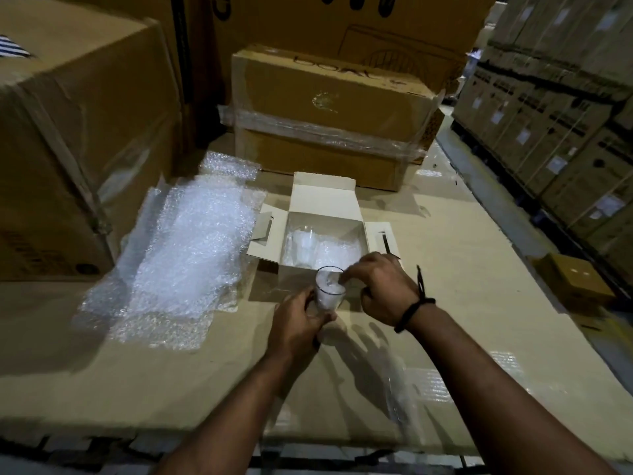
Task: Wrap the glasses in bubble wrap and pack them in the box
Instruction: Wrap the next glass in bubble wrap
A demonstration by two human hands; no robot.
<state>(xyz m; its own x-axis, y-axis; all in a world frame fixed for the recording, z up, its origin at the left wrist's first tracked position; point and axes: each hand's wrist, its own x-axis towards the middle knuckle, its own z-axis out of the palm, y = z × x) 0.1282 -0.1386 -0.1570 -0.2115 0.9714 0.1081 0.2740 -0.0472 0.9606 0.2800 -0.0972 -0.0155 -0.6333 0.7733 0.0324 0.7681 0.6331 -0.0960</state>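
Left hand (pixel 300 318) grips glass (pixel 330 296); right hand (pixel 380 289) apparently pinches bubble wrap (pixel 325 282) at its rim.

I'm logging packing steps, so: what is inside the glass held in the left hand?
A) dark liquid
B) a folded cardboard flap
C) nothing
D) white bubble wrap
D: white bubble wrap fills the glass that the left hand grips, and the right hand's fingers pinch it at the rim.
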